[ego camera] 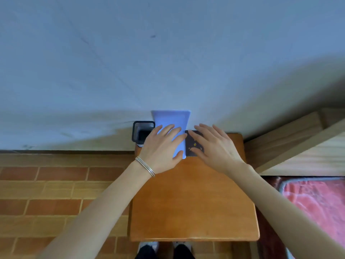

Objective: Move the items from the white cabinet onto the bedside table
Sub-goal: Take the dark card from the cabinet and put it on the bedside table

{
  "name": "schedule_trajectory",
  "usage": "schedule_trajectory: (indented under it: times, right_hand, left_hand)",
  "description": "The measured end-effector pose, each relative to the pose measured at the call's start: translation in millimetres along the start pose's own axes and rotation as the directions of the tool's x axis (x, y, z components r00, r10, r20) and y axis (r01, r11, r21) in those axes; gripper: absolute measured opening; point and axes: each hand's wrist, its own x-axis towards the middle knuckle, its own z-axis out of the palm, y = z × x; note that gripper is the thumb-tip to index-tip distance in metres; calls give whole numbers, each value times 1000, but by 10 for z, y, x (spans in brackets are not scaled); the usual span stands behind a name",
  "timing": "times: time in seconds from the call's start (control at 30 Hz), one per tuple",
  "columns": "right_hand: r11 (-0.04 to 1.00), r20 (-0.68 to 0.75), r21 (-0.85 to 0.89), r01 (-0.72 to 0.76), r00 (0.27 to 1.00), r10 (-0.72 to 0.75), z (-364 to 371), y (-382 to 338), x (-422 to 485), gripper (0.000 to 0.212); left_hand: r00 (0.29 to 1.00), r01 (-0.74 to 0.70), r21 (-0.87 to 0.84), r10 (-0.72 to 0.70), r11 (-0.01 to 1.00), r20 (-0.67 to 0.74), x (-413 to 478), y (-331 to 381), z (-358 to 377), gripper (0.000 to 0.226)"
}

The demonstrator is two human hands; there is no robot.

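Note:
A pale lilac flat board [170,118] leans upright against the wall at the back of the brown wooden bedside table [194,202]. My left hand [161,148] lies flat on its front, fingers spread, thumb hooked round its lower right edge. Right of it a dark booklet with small gold marks [194,144] stands against the wall. My right hand [214,146] rests on the booklet with fingers spread. A black mesh pen holder [142,132] stands at the table's back left corner, partly hidden by my left hand.
A bed with a light wooden headboard [291,141] and a pink blanket [317,206] lies to the right of the table. Brick-patterned floor [56,193] is on the left. My shoes [164,247] show below the table's front edge.

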Motion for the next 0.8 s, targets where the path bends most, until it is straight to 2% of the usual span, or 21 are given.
schedule_trajectory:
  times: [0.1, 0.3, 0.4, 0.53, 0.67, 0.8]
  right_hand:
    - [998, -96, 11, 68, 993, -67, -767, -213, -15, 47]
    - [973, -217, 31, 228, 952, -216, -1918, -725, -231, 43]
    - [940, -281, 40, 338, 907, -314, -2198, -1017, -225, 43]
    - [870, -242, 27, 493, 847, -473, -2274, -1468, -98, 46]
    - [735, -232, 27, 678, 719, -655, -2270, -2163, 33, 44]
    - [553, -195, 47, 832, 551, -812, -2201, -3093, 10, 46]
  left_hand:
    - [994, 11, 21, -9, 1000, -109, -234, 117, -719, 45]
    - [970, 209, 76, -197, 975, -143, -1091, 374, -1767, 51]
    - [931, 324, 94, -300, 941, -210, -1553, 472, -2141, 53]
    - [871, 468, 139, -430, 873, -238, -2222, 519, -2445, 56]
    - [765, 635, 146, -591, 759, -255, -2980, 573, -2568, 56]
    - [599, 796, 93, -754, 599, -268, -3806, 732, -2604, 55]
